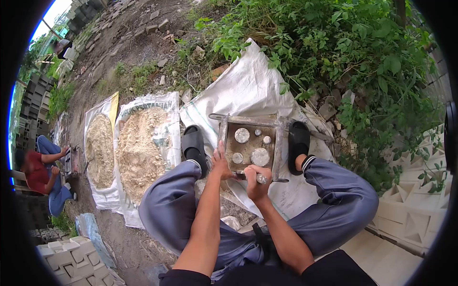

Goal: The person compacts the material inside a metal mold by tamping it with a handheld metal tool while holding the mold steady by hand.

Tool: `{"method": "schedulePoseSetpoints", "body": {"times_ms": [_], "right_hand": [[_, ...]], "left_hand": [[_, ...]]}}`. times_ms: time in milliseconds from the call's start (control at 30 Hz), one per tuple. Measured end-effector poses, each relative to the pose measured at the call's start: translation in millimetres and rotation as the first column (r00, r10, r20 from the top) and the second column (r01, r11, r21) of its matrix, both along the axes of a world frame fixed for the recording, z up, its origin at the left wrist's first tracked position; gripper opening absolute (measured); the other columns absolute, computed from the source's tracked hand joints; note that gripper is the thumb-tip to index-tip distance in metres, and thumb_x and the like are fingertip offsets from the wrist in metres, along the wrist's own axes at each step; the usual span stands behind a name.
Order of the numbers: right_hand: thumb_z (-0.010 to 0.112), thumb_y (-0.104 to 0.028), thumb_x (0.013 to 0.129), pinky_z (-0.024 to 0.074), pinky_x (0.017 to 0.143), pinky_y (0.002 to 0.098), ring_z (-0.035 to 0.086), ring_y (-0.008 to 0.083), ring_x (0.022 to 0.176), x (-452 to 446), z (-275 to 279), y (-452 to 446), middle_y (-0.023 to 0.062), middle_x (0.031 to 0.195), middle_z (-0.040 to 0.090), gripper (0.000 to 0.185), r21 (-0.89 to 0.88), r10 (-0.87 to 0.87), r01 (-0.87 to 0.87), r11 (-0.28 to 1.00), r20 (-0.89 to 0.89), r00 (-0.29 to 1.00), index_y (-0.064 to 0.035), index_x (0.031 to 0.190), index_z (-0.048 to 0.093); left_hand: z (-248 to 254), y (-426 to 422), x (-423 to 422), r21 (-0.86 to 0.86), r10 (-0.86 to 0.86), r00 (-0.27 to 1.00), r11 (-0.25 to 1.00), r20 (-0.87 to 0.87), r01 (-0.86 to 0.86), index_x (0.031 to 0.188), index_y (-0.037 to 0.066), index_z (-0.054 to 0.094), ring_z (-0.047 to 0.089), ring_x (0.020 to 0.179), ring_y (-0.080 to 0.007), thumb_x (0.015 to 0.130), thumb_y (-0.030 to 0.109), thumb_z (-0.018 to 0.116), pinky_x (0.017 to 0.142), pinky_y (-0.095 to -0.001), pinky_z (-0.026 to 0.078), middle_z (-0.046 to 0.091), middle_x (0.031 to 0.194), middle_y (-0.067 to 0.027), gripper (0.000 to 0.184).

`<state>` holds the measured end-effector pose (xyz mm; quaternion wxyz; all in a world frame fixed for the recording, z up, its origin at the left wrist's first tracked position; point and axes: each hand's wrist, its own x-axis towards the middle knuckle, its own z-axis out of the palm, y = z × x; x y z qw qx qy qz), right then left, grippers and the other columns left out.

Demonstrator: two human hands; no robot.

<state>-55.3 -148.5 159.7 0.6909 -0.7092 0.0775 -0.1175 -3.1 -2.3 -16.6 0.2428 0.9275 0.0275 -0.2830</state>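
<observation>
A square frame mould (pixel 278 143) lies on a white woven sack (pixel 248 86) between my feet. Inside it, on a brownish surface, stand several round pale discs of different sizes, such as a large disc (pixel 260 157). My left hand (pixel 220 163) rests with its fingers stretched out at the near left corner of the frame. At the near edge, my right hand (pixel 258 180) is wrapped round a short rod-like handle (pixel 261 178), whose end shows beside the fingers. The rest of that tool is hidden by the hand.
Two heaps of pale powder (pixel 139 148) lie on sacks at the left. A person in a red shirt (pixel 37 174) sits farther left. Patterned pale blocks (pixel 405 214) stand at the right, other blocks (pixel 78 262) at the lower left. Green plants (pixel 353 57) grow behind the sack.
</observation>
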Motion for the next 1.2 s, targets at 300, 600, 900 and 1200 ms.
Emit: {"method": "schedulePoseSetpoints", "body": {"times_ms": [300, 600, 900, 1200], "right_hand": [[0.056, -0.007, 0.083, 0.0338, 0.049, 0.0326, 0.042, 0.0092, 0.051, 12, -35, 11, 0.0053, 0.052, 0.046, 0.026, -0.109, 0.02, -0.01, 0.994, 0.091, 0.996, 0.0045, 0.06, 0.05], [0.054, -0.007, 0.083, 0.0345, 0.052, 0.0363, 0.044, 0.0187, 0.05, 20, -28, 12, 0.0112, 0.054, 0.048, 0.026, -0.188, 0.141, -0.138, 0.972, 0.003, 0.99, 0.0044, 0.061, 0.048], [0.056, -0.003, 0.081, 0.0397, 0.059, 0.0368, 0.049, 0.0207, 0.059, 11, -46, 16, 0.0117, 0.059, 0.054, 0.019, -0.169, 0.175, -0.157, 0.973, 0.097, 0.98, 0.0053, 0.064, 0.055], [0.057, -0.005, 0.081, 0.0369, 0.058, 0.037, 0.044, 0.0259, 0.052, 20, -35, 32, 0.0155, 0.055, 0.046, 0.022, -0.141, 0.199, -0.179, 0.974, 0.147, 0.969, 0.0021, 0.06, 0.052]], "left_hand": [[4, 13, 1, -0.126, -0.066, 0.996, 0.989, 0.059, 0.073, 0.149, 0.017, -0.029, 0.019, 0.143, -0.0472, 0.038, 0.03, 0.099, 0.116, -0.0502, 0.029, 0.001, 0.157, -0.0286, 0.17], [39, 21, 3, -0.226, -0.012, 1.0, 0.974, -0.011, 0.01, 0.154, 0.022, -0.018, 0.041, 0.135, -0.044, 0.037, 0.031, 0.097, 0.108, -0.0478, 0.042, 0.024, 0.155, -0.0272, 0.164], [11, 24, 1, -0.247, -0.025, 0.998, 0.968, 0.058, 0.039, 0.154, 0.025, -0.018, 0.048, 0.128, -0.0468, 0.047, 0.025, 0.094, 0.102, -0.0486, 0.047, 0.02, 0.156, -0.0276, 0.155], [-6, 35, 3, -0.232, -0.1, 0.982, 0.963, 0.162, 0.136, 0.153, 0.026, -0.02, 0.045, 0.128, -0.0493, 0.066, 0.027, 0.079, 0.102, -0.05, 0.046, 0.022, 0.153, -0.0339, 0.132]]}}
